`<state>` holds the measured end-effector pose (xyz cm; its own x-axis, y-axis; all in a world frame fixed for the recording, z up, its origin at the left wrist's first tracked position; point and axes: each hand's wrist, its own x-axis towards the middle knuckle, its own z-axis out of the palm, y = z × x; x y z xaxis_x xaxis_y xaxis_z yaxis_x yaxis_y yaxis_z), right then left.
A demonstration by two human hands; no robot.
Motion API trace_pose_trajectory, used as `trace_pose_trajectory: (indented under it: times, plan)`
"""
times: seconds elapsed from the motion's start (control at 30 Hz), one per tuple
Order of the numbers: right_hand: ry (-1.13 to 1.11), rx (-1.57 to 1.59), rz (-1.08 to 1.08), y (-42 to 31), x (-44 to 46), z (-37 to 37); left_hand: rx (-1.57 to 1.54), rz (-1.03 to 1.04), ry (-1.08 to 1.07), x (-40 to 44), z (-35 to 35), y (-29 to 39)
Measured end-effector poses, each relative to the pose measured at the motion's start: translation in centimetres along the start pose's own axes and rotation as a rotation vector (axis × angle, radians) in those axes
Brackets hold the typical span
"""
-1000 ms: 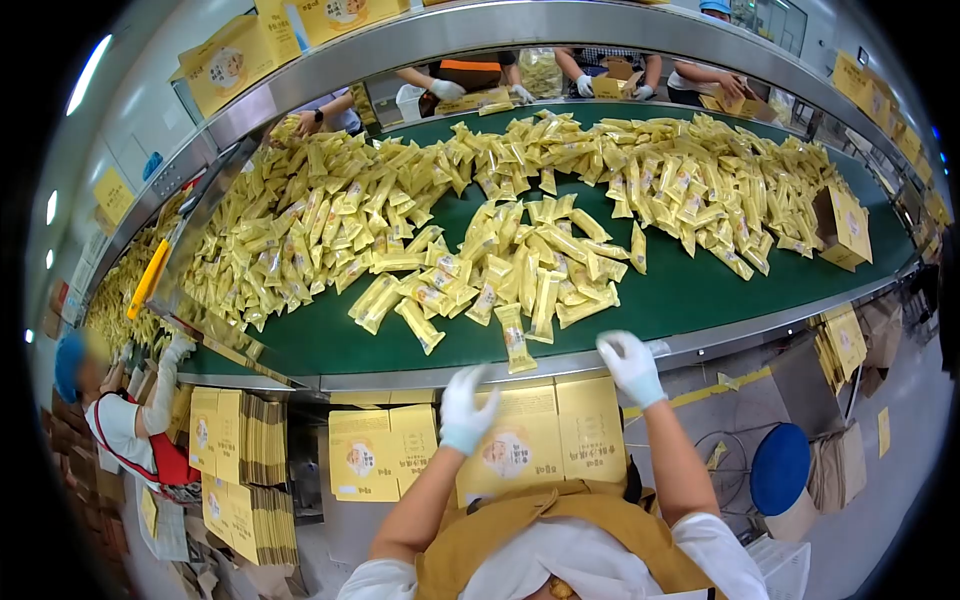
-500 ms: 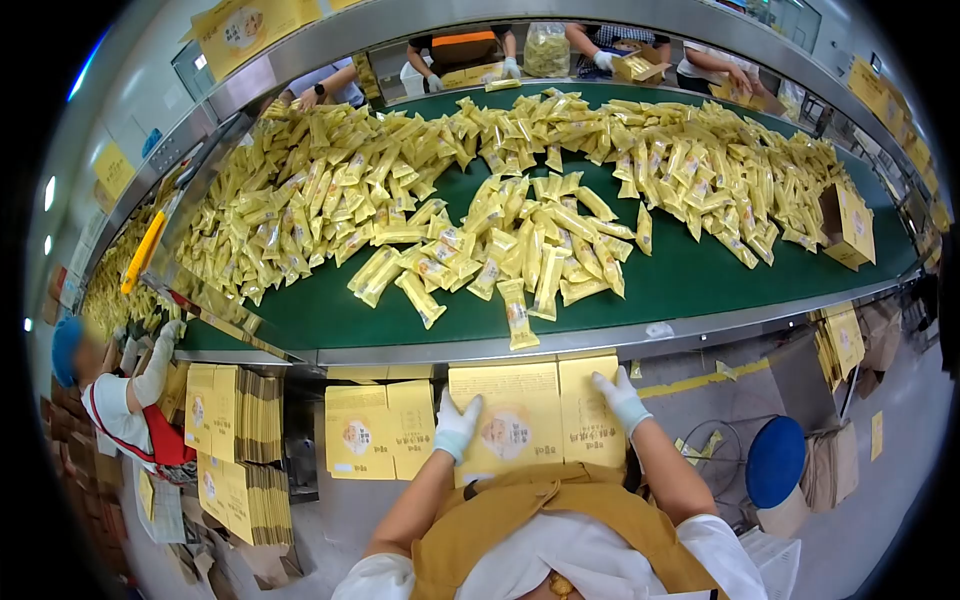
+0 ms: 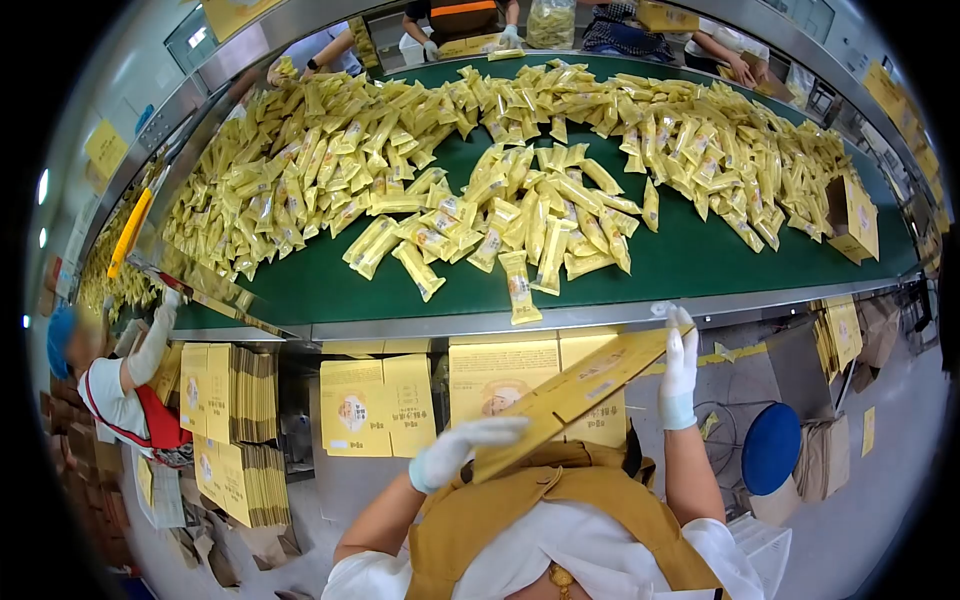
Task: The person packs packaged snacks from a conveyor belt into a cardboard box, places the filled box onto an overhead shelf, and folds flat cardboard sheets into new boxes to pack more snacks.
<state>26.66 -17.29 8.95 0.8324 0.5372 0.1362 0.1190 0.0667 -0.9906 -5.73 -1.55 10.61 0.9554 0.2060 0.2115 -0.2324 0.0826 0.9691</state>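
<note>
A folded-flat yellow carton [image 3: 580,390] is raised and tilted between my gloved hands, its right end higher. My right hand [image 3: 680,375] grips that upper right end near the belt's edge. At the lower left end, my left hand [image 3: 465,450] lies against the carton with its fingers stretched out. Behind and below it rests a stack of flat yellow cartons [image 3: 490,375], partly covered. On the green belt [image 3: 400,300] beyond, yellow wrapped packets [image 3: 520,285] lie in a loose group before a larger heap.
Carton stacks [image 3: 375,410] stand left of me, with more bundles [image 3: 230,395] farther left. A blue round stool [image 3: 770,450] is at the right. An open carton [image 3: 852,222] sits on the belt's right end. A co-worker [image 3: 130,390] stands at the left; others work across the belt.
Both hands have come up from the stack with one flat carton, now tilted. My right hand has risen toward the belt's edge. The camera view has shifted slightly.
</note>
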Motion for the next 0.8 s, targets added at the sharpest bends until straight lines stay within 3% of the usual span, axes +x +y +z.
trace_pose_trajectory:
  times: [0.1,0.2,0.3,0.4,0.43,0.6,0.67,0.7,0.73,0.8]
  plan:
    - [0.043,0.038,0.035,0.7,-0.5,0.7,0.312,0.1,-0.186,1.4,0.9,1.0]
    - [0.213,0.085,-0.057,1.7,-1.8,2.0,0.425,0.14,-0.245,2.3,0.5,0.9]
    - [0.187,0.073,-0.051,1.7,-2.8,1.2,0.614,0.202,-0.299,3.2,0.3,2.3]
    - [0.125,0.221,0.12,-1.2,-2.9,1.1,0.809,0.325,-0.32,3.3,-0.2,2.4]
    - [0.206,0.16,0.305,-1.4,-2.8,1.0,0.835,0.369,-0.31,3.3,-0.2,2.4]
    - [-0.156,-0.021,0.264,-4.5,-0.9,0.1,1.034,0.657,-0.287,4.9,0.1,5.0]
    - [-0.334,-0.099,0.227,-5.6,-0.1,-0.1,0.985,0.619,-0.332,5.2,-0.6,4.1]
    - [-0.457,-0.553,0.132,-8.0,0.2,0.0,0.96,0.6,-0.352,5.4,-0.8,3.8]
    - [-0.556,-0.746,-0.091,-9.2,0.0,1.0,1.016,0.571,-0.309,5.9,-0.7,4.2]
    - [-0.83,-0.975,-0.307,-10.2,-0.5,2.9,1.13,0.511,-0.224,7.4,-0.7,5.2]
